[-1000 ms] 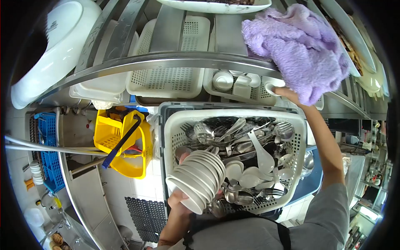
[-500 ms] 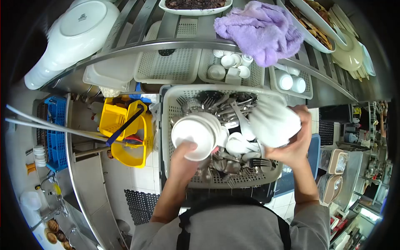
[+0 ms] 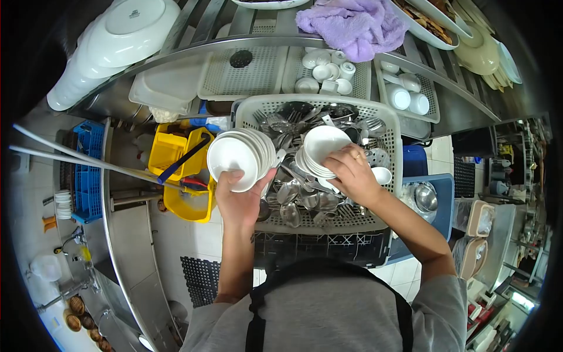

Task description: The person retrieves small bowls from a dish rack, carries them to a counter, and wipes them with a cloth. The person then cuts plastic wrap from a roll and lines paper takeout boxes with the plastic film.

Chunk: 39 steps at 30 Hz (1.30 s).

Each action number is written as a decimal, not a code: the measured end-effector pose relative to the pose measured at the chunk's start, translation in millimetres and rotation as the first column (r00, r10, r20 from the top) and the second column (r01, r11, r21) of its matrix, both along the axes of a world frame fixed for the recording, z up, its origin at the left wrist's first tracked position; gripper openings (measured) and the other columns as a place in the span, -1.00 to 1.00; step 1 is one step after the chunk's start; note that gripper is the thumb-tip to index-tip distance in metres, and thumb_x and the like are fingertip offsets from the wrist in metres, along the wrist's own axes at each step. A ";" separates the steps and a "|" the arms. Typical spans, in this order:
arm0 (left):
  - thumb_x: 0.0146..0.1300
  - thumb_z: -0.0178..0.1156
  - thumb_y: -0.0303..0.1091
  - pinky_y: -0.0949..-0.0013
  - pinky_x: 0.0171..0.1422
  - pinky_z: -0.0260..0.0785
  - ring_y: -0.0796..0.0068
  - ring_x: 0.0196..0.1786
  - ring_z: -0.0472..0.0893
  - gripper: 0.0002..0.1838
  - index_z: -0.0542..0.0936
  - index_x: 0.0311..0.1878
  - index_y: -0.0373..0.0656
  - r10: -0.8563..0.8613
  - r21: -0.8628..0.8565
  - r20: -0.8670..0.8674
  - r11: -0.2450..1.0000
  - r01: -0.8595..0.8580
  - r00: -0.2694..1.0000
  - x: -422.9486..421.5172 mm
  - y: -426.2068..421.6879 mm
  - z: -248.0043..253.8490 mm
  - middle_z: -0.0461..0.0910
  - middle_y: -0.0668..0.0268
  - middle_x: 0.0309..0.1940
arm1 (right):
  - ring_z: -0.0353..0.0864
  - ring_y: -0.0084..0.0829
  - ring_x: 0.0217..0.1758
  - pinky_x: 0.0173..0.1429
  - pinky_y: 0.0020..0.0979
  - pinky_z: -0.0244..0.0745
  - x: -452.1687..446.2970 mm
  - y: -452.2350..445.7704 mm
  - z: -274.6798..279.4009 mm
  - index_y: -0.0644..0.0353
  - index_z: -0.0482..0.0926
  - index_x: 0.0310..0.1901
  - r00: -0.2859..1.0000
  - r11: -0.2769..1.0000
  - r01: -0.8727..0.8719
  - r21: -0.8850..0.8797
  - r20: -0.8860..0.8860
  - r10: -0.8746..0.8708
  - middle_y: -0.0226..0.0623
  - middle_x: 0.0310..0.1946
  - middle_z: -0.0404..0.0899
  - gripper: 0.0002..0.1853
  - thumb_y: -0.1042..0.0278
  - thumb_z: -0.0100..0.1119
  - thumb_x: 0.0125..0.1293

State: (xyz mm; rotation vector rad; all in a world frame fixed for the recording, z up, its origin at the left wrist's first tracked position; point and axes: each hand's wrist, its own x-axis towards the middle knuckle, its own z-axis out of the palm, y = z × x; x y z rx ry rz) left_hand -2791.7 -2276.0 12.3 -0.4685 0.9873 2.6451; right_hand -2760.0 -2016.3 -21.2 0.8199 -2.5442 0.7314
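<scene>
My left hand (image 3: 240, 202) grips a stack of small white dishes (image 3: 237, 158), tilted with the top dish facing me and my thumb on it. My right hand (image 3: 353, 174) has its fingers on a smaller stack of white dishes (image 3: 324, 145) over the middle of the basket. Beneath both hands is a pale perforated plastic basket (image 3: 384, 220) heaped with metal spoons, forks and ladles (image 3: 299, 199). A small white bowl (image 3: 381, 175) lies among the cutlery, just right of my right hand.
Above the basket runs a slatted metal shelf with a purple towel (image 3: 358, 26) and upturned white dishes (image 3: 135, 29). Trays of white cups (image 3: 404, 98) stand under it. A yellow caddy (image 3: 187, 202) is left; a blue tub (image 3: 444, 199) with metal bowls is right.
My right hand has moved left and inward, from the basket's right side to its middle. My left hand has shifted slightly left with its stack. The view has shifted a little.
</scene>
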 end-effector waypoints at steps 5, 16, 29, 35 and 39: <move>-0.04 0.10 -0.33 -0.16 0.24 0.43 0.08 0.23 0.50 -0.28 0.30 0.30 -0.23 -0.018 -0.014 -0.013 1.000 0.018 1.000 5.8 -1.5 -13.3 0.49 0.10 0.14 | 0.46 -0.18 0.16 0.36 -0.11 0.34 8.4 -5.2 16.8 0.15 0.49 0.16 0.994 0.993 -0.009 0.122 0.114 -0.005 -0.26 0.07 0.49 -0.40 0.47 0.34 -0.03; -0.25 0.20 -0.26 -0.08 -0.07 0.66 -0.13 0.17 0.53 0.04 0.08 0.45 -0.09 0.023 -0.092 -0.115 0.995 -0.034 0.993 -14.1 11.0 -50.4 0.37 -0.03 0.21 | 0.42 -0.11 0.25 0.35 -0.16 0.29 -73.9 23.2 85.7 0.13 0.49 0.23 0.875 0.992 0.094 -0.081 0.483 -0.043 -0.14 0.01 0.56 -0.43 0.18 0.34 0.18; 0.27 0.03 0.31 -0.64 0.01 0.28 -0.44 0.35 0.22 -0.17 0.19 0.43 -0.06 -0.178 0.744 0.474 0.605 -0.284 0.863 -11.9 -25.0 -86.8 -0.04 -0.20 0.46 | 0.57 -0.28 0.14 0.25 -0.34 0.41 -351.2 41.8 -168.4 0.24 0.42 0.27 0.563 0.861 -0.080 0.502 0.736 -0.376 -0.10 0.09 0.56 -0.42 0.09 0.21 0.29; 0.27 0.03 0.31 -0.62 0.00 0.30 -0.43 0.34 0.24 -0.16 0.17 0.43 -0.07 -0.255 0.755 0.497 0.599 -0.268 0.830 -15.3 -28.1 -103.8 -0.03 -0.20 0.46 | 0.58 -0.24 0.12 0.22 -0.31 0.42 -355.6 40.1 -185.5 0.24 0.43 0.25 0.581 0.782 -0.099 0.616 0.674 -0.457 -0.06 0.07 0.56 -0.41 0.08 0.22 0.26; 0.27 0.02 0.31 -0.60 0.00 0.31 -0.42 0.33 0.26 -0.16 0.16 0.44 -0.07 -0.258 0.746 0.485 0.620 -0.242 0.835 -16.6 -29.2 -105.1 -0.03 -0.20 0.46 | 0.58 -0.20 0.11 0.20 -0.30 0.43 -352.6 40.4 -184.1 0.24 0.44 0.23 0.583 0.766 -0.094 0.636 0.659 -0.475 -0.03 0.05 0.57 -0.40 0.07 0.23 0.23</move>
